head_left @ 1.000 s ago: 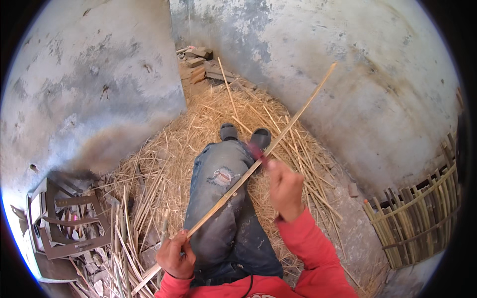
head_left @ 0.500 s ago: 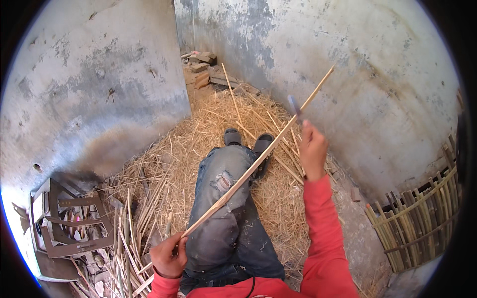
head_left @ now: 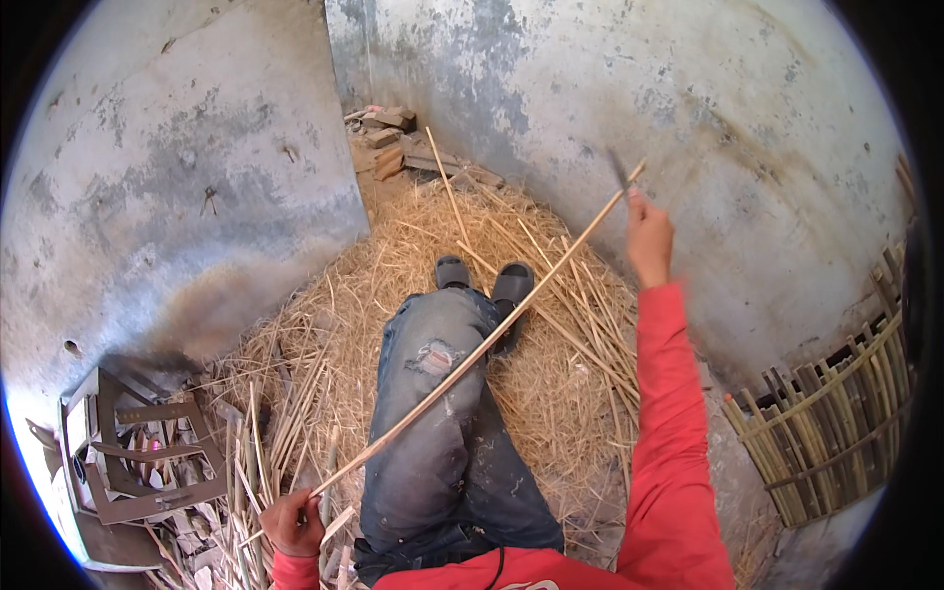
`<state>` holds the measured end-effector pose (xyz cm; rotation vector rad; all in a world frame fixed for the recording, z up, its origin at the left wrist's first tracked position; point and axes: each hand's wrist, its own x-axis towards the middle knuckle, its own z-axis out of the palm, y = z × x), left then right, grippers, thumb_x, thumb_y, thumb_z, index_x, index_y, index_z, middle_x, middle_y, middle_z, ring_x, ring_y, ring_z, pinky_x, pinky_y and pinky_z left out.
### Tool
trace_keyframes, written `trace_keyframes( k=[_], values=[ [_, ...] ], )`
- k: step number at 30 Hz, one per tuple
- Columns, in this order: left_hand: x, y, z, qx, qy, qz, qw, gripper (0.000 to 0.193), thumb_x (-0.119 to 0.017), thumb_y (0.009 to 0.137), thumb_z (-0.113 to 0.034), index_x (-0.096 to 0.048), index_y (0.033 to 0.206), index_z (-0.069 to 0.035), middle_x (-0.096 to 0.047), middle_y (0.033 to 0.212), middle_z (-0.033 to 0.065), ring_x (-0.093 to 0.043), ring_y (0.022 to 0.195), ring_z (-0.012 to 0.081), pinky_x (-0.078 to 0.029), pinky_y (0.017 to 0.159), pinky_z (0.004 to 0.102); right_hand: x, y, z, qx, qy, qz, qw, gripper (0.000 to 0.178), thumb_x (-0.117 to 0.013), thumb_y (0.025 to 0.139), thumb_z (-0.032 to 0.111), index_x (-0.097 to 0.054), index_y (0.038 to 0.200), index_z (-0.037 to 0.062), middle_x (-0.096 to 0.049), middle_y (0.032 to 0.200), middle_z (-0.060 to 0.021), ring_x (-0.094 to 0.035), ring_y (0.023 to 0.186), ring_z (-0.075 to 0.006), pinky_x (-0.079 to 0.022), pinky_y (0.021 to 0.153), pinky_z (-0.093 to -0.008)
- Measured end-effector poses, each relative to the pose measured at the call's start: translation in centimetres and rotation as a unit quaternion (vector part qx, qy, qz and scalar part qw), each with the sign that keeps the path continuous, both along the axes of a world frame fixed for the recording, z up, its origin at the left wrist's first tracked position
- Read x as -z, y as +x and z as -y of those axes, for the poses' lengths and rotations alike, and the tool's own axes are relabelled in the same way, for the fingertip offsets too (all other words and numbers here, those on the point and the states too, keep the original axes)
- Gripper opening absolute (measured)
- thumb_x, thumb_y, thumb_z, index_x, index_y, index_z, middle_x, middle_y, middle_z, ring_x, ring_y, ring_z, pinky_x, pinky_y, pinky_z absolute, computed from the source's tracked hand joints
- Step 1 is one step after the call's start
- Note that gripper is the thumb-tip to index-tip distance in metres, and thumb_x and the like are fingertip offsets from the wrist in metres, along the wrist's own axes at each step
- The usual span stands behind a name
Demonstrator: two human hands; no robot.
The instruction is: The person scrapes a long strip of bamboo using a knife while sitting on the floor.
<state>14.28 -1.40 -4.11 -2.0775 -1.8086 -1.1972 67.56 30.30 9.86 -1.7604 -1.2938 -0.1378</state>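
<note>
Well, the strip (head_left: 484, 346) slants over the legs (head_left: 423, 472), its near end pinched in the left hand's (head_left: 293, 523) grip, its long axis running away rightward to the far tip, nearer the right hand (head_left: 650, 241), clenched round a blurred knife (head_left: 618, 167).

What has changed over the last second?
The right hand, gripping the blurred blade, has moved forward and rightward, from above the knees to near the strip's far end. The left hand has shifted left and slightly back, bringing the strip with it. Nothing was visibly taken up or let go. Unchanged: both grips, the slippers and the slatted frame.
</note>
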Motion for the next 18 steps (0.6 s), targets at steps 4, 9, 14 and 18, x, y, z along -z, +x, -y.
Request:
trace_keyframes(
  k=[4,9,14,18],
  values=[
    [-0.4,1.9,0.1,-0.004,-0.037,0.022,0.999,0.013,-0.075,0.082,0.0,-0.072,0.093,-0.007,-0.064,0.065,0.0037,-0.055,0.052,0.0178,-0.043,0.06,0.0314,3.0,-6.9,4.7,-0.111,0.066,0.04,0.991,0.043,-0.053,0.106,0.035,-0.071,0.092,-0.0018,-0.056,0.063,-0.0259,-0.055,0.052,-0.0382,-0.043,0.054,-0.0488],
    [-2.7,2.0,0.3,0.016,0.01,-0.01,1.0,0.017,-0.074,0.078,0.005,-0.068,0.093,-0.001,-0.071,0.078,0.0142,-0.068,0.062,0.0309,-0.052,0.056,0.0356,3.7,-8.0,7.9,-0.147,0.024,0.025,0.989,0.039,-0.052,0.106,0.03,-0.072,0.094,-0.001,-0.056,0.063,-0.0246,-0.055,0.05,-0.037,-0.043,0.051,-0.0457],
    [-3.6,4.7,-1.1,0.022,-0.012,0.0,1.0,0.016,-0.074,0.08,0.005,-0.072,0.094,-0.002,-0.07,0.074,0.0112,-0.062,0.054,0.0217,-0.046,0.053,0.0328,4.3,-14.3,13.7,-0.281,-0.051,0.023,0.958,0.042,-0.058,0.104,0.03,-0.06,0.072,0.0039,-0.055,0.056,-0.018,-0.054,0.045,-0.0365,-0.04,0.044,-0.0437],
    [-4.7,7.8,-3.1,0.037,-0.003,0.04,0.998,0.02,-0.077,0.077,0.003,-0.072,0.096,-0.002,-0.071,0.077,0.0141,-0.067,0.059,0.0284,-0.05,0.053,0.0353,5.5,-18.6,17.1,-0.311,-0.019,0.051,0.949,0.038,-0.061,0.102,0.028,-0.058,0.071,0.0062,-0.055,0.055,-0.0174,-0.057,0.046,-0.0385,-0.042,0.043,-0.0464]
  ],
)
